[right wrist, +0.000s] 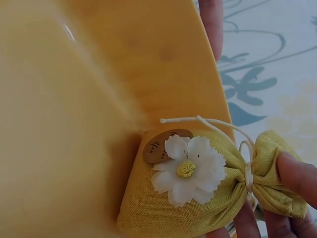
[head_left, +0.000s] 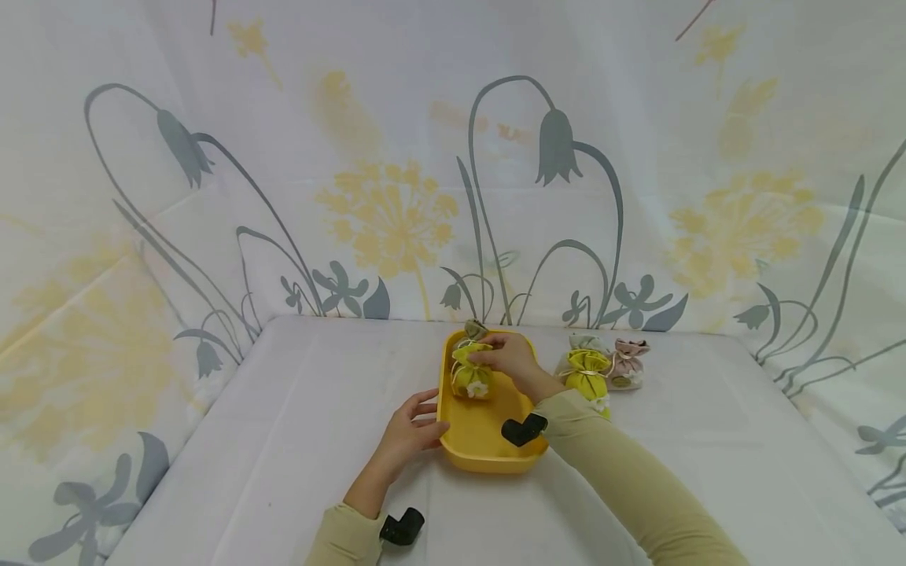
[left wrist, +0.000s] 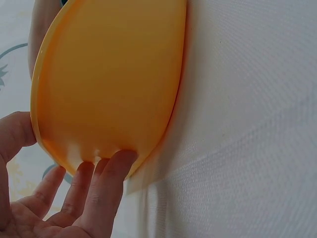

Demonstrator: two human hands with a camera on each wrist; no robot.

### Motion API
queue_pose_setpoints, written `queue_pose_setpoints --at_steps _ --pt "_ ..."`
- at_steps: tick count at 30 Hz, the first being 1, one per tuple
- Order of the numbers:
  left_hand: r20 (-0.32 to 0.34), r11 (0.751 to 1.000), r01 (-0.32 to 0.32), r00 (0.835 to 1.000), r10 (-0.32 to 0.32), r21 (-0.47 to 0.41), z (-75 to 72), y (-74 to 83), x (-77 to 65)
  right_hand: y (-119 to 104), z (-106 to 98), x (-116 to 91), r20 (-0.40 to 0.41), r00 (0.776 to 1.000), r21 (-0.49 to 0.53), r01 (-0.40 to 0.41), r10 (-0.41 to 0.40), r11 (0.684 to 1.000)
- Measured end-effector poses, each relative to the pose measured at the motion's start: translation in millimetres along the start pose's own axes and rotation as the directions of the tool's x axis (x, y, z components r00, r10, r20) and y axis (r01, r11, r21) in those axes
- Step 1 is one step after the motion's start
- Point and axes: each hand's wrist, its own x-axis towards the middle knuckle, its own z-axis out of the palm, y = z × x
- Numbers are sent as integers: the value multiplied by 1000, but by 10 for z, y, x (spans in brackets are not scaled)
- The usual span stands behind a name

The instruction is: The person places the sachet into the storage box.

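My right hand [head_left: 513,358] pinches the gathered neck of a yellow-green drawstring pouch [head_left: 473,373] inside the far left part of a yellow tray [head_left: 488,462]. In the right wrist view, the pouch [right wrist: 188,208] carries a white fabric flower, a small brown tag and a cream cord, and lies against the tray wall. Just behind it, the top of a grey-green pouch [head_left: 476,330] pokes up, mostly hidden. My left hand [head_left: 410,428] holds the tray's left side, its thumb at the rim and its fingers [left wrist: 106,193] against the outer wall.
Right of the tray, partly behind my right forearm, stand another yellow-green pouch [head_left: 587,373], a pink pouch [head_left: 626,369] and a pale grey one [head_left: 586,342]. A white cloth [head_left: 318,409] covers the table; a flower-printed curtain [head_left: 425,118] hangs behind it.
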Motion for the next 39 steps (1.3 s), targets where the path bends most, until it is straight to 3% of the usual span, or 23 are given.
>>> queue_pose_setpoints --at_steps 5,12,23,32,39 --pt "-5 1000 7 1000 -7 6 25 70 -45 12 11 40 11 1000 -24 -15 15 1000" --pt "-20 1000 7 1000 -7 17 24 64 -49 19 17 70 66 998 -27 -12 14 1000" --pt "-14 1000 9 1000 -9 16 30 71 -52 25 -72 12 89 996 -43 8 -4 999" --pt "-28 1000 18 999 -17 25 29 64 -47 49 -218 -113 47 999 -69 28 -25 997" --pt "-28 999 22 999 -21 33 38 65 -50 97 -346 -227 40 998 -34 44 -43 998"
